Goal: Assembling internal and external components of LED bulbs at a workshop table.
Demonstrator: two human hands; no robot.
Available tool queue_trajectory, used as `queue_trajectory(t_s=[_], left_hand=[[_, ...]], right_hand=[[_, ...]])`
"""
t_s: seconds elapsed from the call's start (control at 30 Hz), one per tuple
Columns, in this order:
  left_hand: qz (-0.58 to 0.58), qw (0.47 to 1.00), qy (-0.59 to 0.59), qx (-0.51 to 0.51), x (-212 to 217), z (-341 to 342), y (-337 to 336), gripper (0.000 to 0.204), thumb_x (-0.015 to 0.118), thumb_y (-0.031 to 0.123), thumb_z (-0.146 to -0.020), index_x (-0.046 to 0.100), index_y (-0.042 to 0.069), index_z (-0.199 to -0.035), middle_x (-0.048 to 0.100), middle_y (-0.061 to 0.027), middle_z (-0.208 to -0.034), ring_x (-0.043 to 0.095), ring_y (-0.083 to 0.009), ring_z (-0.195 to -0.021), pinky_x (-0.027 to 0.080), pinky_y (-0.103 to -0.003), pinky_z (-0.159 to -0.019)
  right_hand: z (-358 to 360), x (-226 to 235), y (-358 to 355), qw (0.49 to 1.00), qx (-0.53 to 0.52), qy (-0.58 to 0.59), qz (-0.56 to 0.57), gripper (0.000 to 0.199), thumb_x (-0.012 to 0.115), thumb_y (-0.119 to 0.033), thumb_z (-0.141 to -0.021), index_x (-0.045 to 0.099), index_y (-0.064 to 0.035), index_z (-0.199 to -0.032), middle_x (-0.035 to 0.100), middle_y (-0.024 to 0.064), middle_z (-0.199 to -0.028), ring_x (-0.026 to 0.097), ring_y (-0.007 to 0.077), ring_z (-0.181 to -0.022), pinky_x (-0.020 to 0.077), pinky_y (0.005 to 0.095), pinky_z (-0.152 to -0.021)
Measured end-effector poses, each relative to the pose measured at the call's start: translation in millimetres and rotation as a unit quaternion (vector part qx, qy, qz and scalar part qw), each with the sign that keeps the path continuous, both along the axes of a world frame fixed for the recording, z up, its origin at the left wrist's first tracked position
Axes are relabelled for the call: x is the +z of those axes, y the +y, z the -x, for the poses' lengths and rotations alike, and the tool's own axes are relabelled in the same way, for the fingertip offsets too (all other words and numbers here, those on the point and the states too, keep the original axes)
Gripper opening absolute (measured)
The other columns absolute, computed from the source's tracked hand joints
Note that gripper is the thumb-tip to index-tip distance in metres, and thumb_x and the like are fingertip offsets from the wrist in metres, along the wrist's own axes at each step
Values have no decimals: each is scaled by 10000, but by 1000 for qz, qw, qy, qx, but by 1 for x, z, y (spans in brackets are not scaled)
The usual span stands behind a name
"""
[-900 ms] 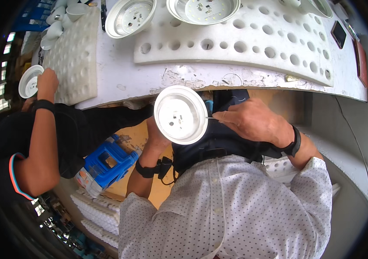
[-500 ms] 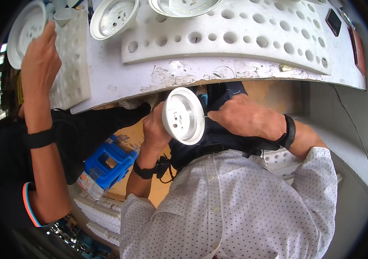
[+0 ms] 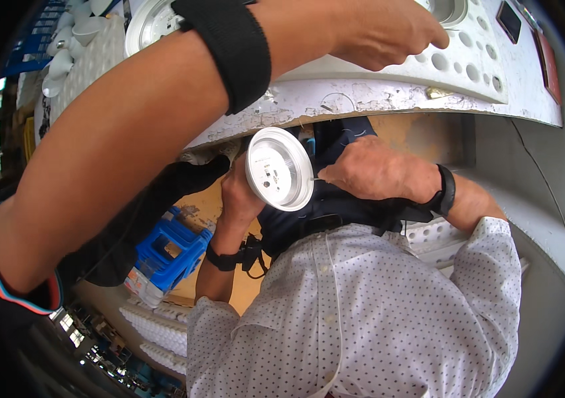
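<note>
**Disc held up for work at its rim**

A white round disc (image 3: 279, 169) is held clear of the table (image 3: 375, 99), in front of the chest, tilted with its face toward the camera, probably so the rim can be seen and reached. It is gripped from behind by the left hand (image 3: 239, 196); the fingers are wrapped round its back and mostly hidden, so their exact closure cannot be told.

The right hand (image 3: 375, 172) is set just right of the disc. Its fingers (image 3: 335, 176) are pressed together, pinching a thin piece (image 3: 316, 178) that touches the disc's edge; what the piece is cannot be made out.

Above both hands, a co-worker's arm (image 3: 163, 126) is stretched across the table, its hand (image 3: 382, 30) lowered onto a holed foam tray (image 3: 475, 63). Below the left fingers a blue crate (image 3: 169, 249) is seen.
</note>
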State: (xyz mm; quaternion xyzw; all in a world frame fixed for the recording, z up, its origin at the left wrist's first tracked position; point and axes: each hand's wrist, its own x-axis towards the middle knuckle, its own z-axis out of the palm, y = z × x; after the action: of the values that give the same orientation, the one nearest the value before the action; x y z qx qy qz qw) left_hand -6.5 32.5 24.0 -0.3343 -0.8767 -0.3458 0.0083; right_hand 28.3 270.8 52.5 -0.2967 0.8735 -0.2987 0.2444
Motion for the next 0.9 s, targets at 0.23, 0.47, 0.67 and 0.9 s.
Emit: queue_trajectory(t_s=[0.23,0.47,0.67,0.9], left_hand=[[-1,1000,-5,-8,-2,2,3,582,781,155,-683,505,-33,-1159,640,-175,-1009,642,-265,-919,534,-342,-775],[-20,1000,-12,-5,-15,-3,3,621,782,179,-682,497,-24,-1194,632,-173,-1063,627,-250,-986,525,-343,-808],[-3,993,-110,52,-30,-13,-20,639,815,171,-630,515,-32,-1156,668,-159,-969,671,-239,-892,533,-327,-772],[-13,994,-87,62,-31,-13,-14,605,807,161,-643,518,-31,-1138,672,-160,-941,674,-233,-878,541,-312,-742]], right_hand=[[1,2,7,999,-13,40,-33,151,549,-165,-821,657,-64,-854,632,155,-687,629,335,-682,490,422,-606],[2,1,7,996,-8,63,-55,179,550,-205,-842,665,-68,-839,625,128,-647,621,322,-638,484,422,-569],[2,7,4,996,17,7,-83,149,531,-127,-791,652,-45,-821,649,161,-740,651,326,-752,513,422,-681],[1,8,3,997,25,4,-69,150,531,-132,-800,651,-46,-824,651,152,-736,653,316,-737,515,420,-657]])
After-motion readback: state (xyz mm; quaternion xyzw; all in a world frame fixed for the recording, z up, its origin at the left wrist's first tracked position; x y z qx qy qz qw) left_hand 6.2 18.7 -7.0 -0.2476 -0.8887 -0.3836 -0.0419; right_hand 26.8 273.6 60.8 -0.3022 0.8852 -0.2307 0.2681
